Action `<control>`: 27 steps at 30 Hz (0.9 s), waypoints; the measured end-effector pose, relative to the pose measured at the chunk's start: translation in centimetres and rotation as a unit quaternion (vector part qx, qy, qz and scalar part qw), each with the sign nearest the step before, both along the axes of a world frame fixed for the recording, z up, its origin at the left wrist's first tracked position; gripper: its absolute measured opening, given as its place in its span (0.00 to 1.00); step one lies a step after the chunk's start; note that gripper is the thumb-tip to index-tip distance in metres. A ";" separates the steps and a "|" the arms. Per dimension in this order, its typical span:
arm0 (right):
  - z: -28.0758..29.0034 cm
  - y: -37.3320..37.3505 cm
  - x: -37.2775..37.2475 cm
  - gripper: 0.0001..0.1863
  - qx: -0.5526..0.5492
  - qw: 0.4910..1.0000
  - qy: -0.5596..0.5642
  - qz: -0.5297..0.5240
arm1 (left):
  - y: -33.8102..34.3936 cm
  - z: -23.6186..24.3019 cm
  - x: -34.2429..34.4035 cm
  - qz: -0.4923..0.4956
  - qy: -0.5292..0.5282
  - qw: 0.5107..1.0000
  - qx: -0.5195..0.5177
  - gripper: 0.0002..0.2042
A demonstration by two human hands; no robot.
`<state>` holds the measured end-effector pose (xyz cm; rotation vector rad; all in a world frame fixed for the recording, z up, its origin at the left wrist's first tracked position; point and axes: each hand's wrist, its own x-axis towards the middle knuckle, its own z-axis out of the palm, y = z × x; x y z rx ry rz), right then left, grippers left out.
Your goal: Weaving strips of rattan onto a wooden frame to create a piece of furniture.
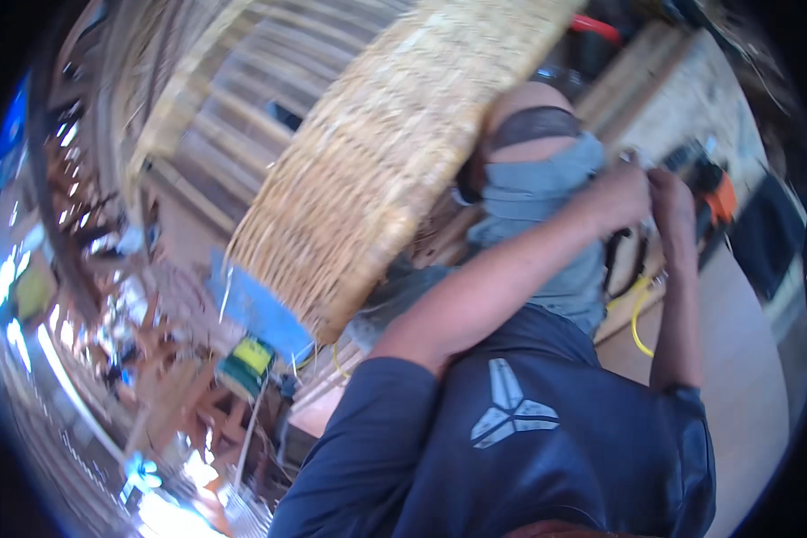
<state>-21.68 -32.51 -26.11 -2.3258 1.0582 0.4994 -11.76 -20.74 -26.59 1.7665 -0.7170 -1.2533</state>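
My left hand [625, 192] and my right hand [672, 195] meet to the right of my bent knee. Both have their fingers closed, and a small glint shows above the left one. Whatever they hold is too small and blurred to name. Just beyond my right hand lies an orange and black tool [719, 197], perhaps a power tool. A yellow hose [638, 316] curves below my hands, between my forearms. On the other side of my leg stands a long woven wicker piece [368, 152], joined to a slatted frame [242, 117].
A pale board [722, 90] lies past my hands, with a dark flat item [769, 235] at its right. Blue material [264, 309] shows under the wicker's near end, beside a green and yellow object [245, 366]. Wood scraps [193, 403] litter the left.
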 end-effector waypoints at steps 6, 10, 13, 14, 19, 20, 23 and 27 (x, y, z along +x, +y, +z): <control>2.3 -0.5 0.4 0.13 -0.041 0.997 -0.003 0.069 | 0.3 0.6 0.2 -0.027 -0.052 0.998 0.039 0.08; 3.8 -0.3 0.1 0.13 -0.057 0.996 -0.018 0.064 | 0.5 0.6 1.1 -0.068 -0.031 0.997 0.031 0.09; 4.4 -0.4 -0.3 0.14 -0.017 0.999 -0.030 0.003 | 1.3 1.6 2.1 -0.111 0.002 0.994 0.020 0.13; 4.4 -0.8 -0.7 0.14 -0.024 0.999 -0.030 0.001 | 2.1 2.3 2.0 -0.028 -0.066 0.997 -0.038 0.11; 8.2 1.8 1.8 0.14 0.122 0.950 -0.224 -0.178 | 15.2 10.0 9.0 -0.039 -0.342 0.938 0.041 0.09; 8.7 3.1 3.3 0.13 0.169 0.921 -0.300 -0.179 | 18.4 11.3 11.2 -0.104 -0.373 0.908 0.161 0.08; 8.2 7.4 7.9 0.13 0.230 0.873 -0.416 -0.105 | 29.0 12.3 15.5 0.046 -0.460 0.838 0.289 0.09; 6.6 15.5 15.4 0.13 0.312 0.853 -0.417 0.034 | 39.7 11.8 18.2 0.162 -0.476 0.790 0.350 0.09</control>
